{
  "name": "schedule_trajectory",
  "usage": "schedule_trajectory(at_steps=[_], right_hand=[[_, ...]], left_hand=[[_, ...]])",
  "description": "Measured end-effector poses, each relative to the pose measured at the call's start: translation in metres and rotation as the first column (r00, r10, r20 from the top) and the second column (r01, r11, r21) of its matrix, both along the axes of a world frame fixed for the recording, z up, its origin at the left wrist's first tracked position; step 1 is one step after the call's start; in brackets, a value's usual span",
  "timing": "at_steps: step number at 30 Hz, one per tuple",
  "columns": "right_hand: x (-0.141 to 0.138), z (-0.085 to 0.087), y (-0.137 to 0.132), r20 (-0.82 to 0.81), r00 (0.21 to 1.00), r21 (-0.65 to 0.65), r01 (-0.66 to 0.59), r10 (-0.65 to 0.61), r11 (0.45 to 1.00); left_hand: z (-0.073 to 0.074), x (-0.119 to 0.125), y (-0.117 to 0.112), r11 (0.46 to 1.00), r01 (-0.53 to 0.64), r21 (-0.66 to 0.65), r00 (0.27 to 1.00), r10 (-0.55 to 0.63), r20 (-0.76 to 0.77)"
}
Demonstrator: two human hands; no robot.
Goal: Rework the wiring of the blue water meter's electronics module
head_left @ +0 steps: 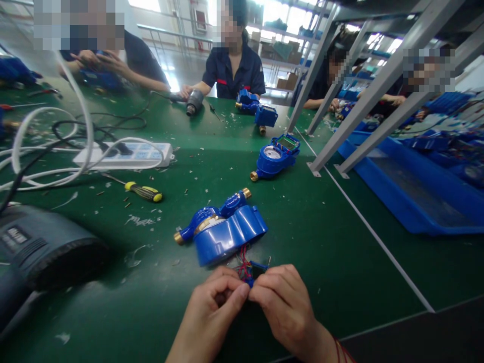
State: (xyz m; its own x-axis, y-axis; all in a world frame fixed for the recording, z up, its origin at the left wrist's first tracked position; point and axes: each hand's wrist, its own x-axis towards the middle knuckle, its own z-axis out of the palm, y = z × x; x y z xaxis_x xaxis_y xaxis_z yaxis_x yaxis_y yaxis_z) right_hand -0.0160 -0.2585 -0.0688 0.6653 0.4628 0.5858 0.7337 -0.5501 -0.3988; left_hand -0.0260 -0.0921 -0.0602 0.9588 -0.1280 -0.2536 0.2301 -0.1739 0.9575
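A blue water meter with brass end fittings lies on its side on the green table right in front of me. Red and dark wires run from its underside to a small blue part. My left hand and my right hand are both closed in a pinch on that small wired part, fingertips meeting just below the meter.
A second blue meter lies further back, a third by a seated person. A yellow-handled screwdriver, a white power strip with cables and a dark power tool lie left. Blue trays and grey frame legs stand right.
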Motion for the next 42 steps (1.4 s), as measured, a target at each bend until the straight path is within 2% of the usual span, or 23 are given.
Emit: schedule_trajectory(at_steps=[3, 5, 9, 11, 13, 15, 16, 18, 20, 22, 25, 30, 33, 37, 42], right_hand=[[-0.001, -0.001, -0.001, 0.007, 1.000, -0.015, -0.007, 0.007, 1.000], [-0.002, -0.002, -0.001, -0.010, 1.000, -0.012, -0.002, 0.001, 1.000], [-0.005, -0.006, 0.000, -0.059, 0.998, 0.021, 0.012, -0.010, 1.000], [-0.006, -0.007, 0.000, -0.061, 0.998, 0.062, 0.028, -0.025, 0.998], [-0.006, -0.008, 0.000, -0.074, 0.996, 0.101, 0.064, -0.057, 0.993], [-0.006, -0.009, -0.001, -0.113, 0.990, 0.133, 0.095, -0.080, 0.986], [-0.006, -0.009, -0.002, -0.139, 0.987, 0.146, 0.103, -0.082, 0.984], [-0.005, -0.009, -0.003, -0.174, 0.982, 0.170, 0.097, -0.067, 0.981], [-0.005, -0.009, -0.003, -0.190, 0.980, 0.185, 0.086, -0.050, 0.979], [-0.005, -0.008, -0.003, -0.198, 0.979, 0.192, 0.084, -0.045, 0.978], [-0.007, -0.008, -0.001, -0.195, 0.978, 0.183, 0.106, -0.070, 0.977], [-0.017, -0.011, 0.005, -0.055, 0.965, 0.177, 0.263, -0.257, 0.948], [-0.022, -0.013, 0.009, -0.013, 0.945, 0.182, 0.323, -0.326, 0.929], [-0.023, -0.013, 0.012, -0.042, 0.932, 0.178, 0.362, -0.360, 0.915], [-0.024, -0.013, 0.013, 0.003, 0.928, 0.199, 0.365, -0.373, 0.910]], left_hand=[[-0.002, 0.000, -0.004, 0.997, -0.070, -0.019, 0.997, 0.070, -0.022], [-0.006, -0.001, -0.007, 0.987, -0.138, -0.082, 0.989, 0.132, -0.073], [-0.015, -0.001, -0.009, 0.931, -0.304, -0.201, 0.941, 0.261, -0.216], [-0.016, -0.002, -0.007, 0.940, -0.296, -0.172, 0.942, 0.257, -0.214], [-0.015, -0.007, -0.004, 0.966, -0.251, -0.067, 0.963, 0.242, -0.115], [-0.014, -0.015, -0.003, 0.948, -0.307, 0.086, 0.946, 0.295, 0.135], [-0.014, -0.019, -0.004, 0.922, -0.357, 0.150, 0.907, 0.304, 0.292], [-0.015, -0.027, -0.005, 0.886, -0.399, 0.237, 0.814, 0.224, 0.536], [-0.018, -0.031, -0.006, 0.891, -0.326, 0.315, 0.785, 0.070, 0.615], [-0.019, -0.029, -0.006, 0.906, -0.228, 0.356, 0.789, -0.042, 0.613], [-0.019, -0.022, -0.006, 0.925, -0.166, 0.342, 0.801, -0.077, 0.594], [-0.018, -0.019, -0.010, 0.945, -0.191, 0.264, 0.889, 0.053, 0.454], [-0.021, -0.021, -0.015, 0.951, -0.238, 0.196, 0.910, 0.147, 0.389], [-0.024, -0.025, -0.021, 0.963, -0.227, 0.149, 0.916, 0.159, 0.368], [-0.025, -0.028, -0.024, 0.962, -0.233, 0.145, 0.900, 0.157, 0.408]])
